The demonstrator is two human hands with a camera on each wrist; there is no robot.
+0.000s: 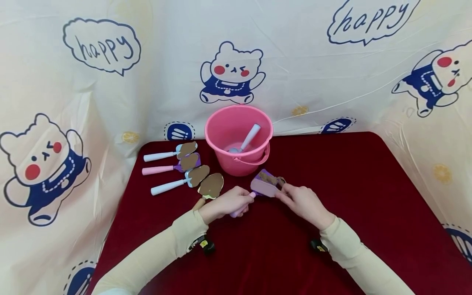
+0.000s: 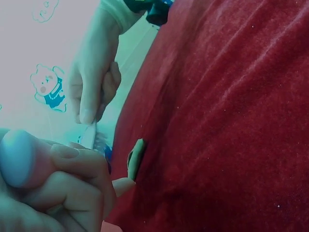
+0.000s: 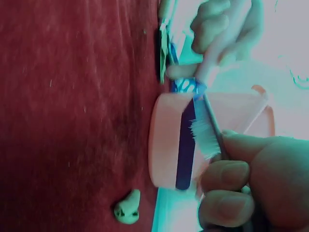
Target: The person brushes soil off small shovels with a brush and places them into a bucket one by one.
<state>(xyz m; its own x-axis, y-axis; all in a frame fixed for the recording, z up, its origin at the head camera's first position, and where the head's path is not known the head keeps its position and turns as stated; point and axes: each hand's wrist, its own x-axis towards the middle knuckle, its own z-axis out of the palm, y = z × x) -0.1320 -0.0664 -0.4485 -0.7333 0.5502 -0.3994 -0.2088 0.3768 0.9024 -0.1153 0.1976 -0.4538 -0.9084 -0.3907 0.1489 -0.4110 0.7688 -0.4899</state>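
My left hand (image 1: 236, 201) grips the pink handle of a small purple shovel (image 1: 274, 174), its blade held up in front of the bucket. A brown patch like mud lies on the blade. In my right hand (image 1: 305, 203) I pinch a brush (image 1: 263, 187), its flat back lying across the lower blade in the head view. The right wrist view shows the brush's white bristles (image 3: 205, 137) turned toward the blade. Beneath my right fingers, a small brown object (image 1: 281, 180) is partly hidden; what it is I cannot tell.
A pink bucket (image 1: 239, 164) stands at the back, with a pale-blue-handled shovel (image 1: 251, 137) inside. To its left lie a blue shovel (image 1: 158, 156), a pink-handled shovel (image 1: 157, 170), another blue one (image 1: 167, 187) and a wooden-handled one (image 1: 211, 186), all brown-smeared. Red cloth (image 1: 368, 196) covers the table.
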